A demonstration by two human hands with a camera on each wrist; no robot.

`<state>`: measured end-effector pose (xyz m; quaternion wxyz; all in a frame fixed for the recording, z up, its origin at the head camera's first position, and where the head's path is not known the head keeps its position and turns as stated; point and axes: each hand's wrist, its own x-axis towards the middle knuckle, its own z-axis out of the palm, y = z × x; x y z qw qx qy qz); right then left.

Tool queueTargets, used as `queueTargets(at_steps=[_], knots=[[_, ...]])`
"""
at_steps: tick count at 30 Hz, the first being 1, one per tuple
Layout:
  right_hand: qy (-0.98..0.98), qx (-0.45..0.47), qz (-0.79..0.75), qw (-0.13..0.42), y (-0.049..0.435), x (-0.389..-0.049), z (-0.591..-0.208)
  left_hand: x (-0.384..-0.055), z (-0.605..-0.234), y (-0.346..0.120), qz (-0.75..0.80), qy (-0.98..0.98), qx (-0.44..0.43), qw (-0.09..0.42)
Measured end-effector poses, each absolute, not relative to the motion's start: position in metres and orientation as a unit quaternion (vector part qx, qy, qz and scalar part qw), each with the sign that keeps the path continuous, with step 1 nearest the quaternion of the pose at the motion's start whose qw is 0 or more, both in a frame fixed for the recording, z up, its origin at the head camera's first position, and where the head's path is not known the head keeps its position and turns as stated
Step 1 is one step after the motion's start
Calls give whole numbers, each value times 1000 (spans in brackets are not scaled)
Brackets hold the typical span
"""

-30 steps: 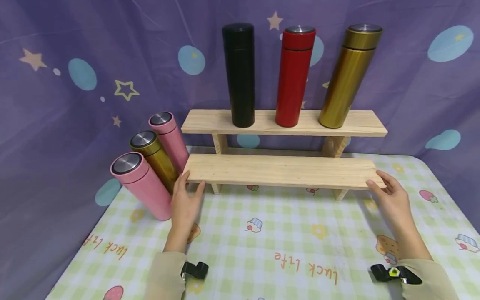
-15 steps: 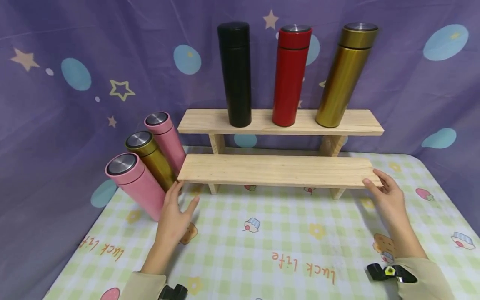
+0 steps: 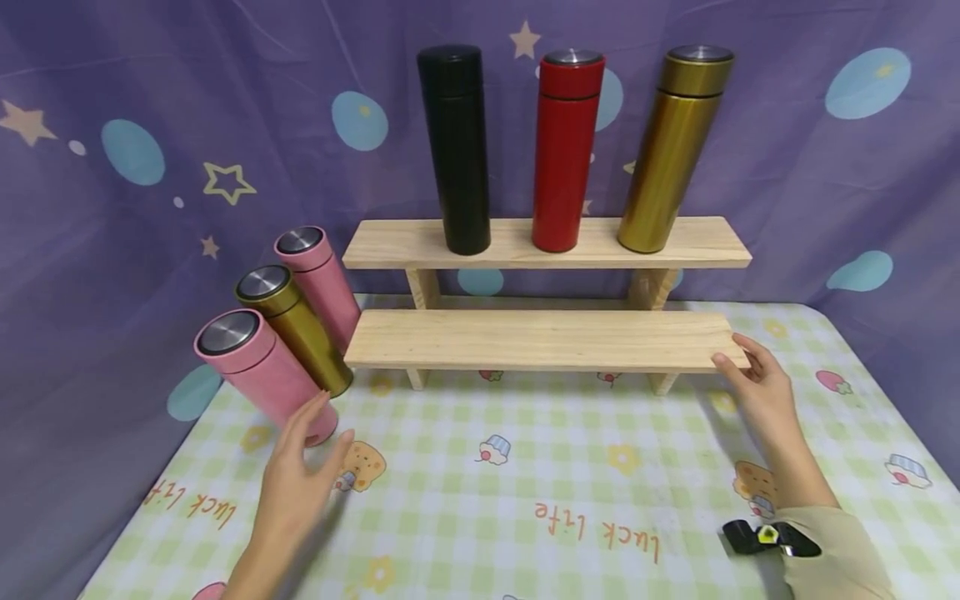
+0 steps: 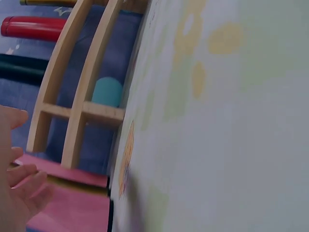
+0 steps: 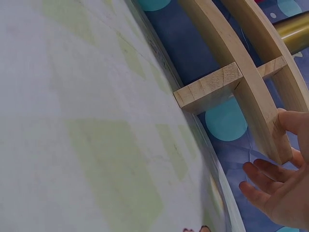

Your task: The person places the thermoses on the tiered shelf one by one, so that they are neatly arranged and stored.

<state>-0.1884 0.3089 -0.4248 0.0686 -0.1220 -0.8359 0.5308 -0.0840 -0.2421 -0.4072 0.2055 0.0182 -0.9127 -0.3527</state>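
Shelf (image 3: 512, 238): at its right end my right hand (image 3: 766, 398) is gripping the lower board (image 3: 536, 340), presumably steadying it; front-left, my left hand (image 3: 292, 487) is hovering, fingers relaxed.

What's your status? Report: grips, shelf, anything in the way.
Left grip open near front pink bottle, contact unclear. Right grip holds lower board's right end. Shelf upright, three bottles on top. Possible snag: three more bottles by left end.
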Motion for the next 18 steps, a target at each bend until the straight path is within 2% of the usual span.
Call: queueTargets(at_steps=[9,18], knots=[[-831,-108,540,77,309,-187,-426,-63,-401,-262,-379,-869,33,315],[-829,-106,543,79,309,-186,-426,-61,-400,-278,-379,-860,92,331]])
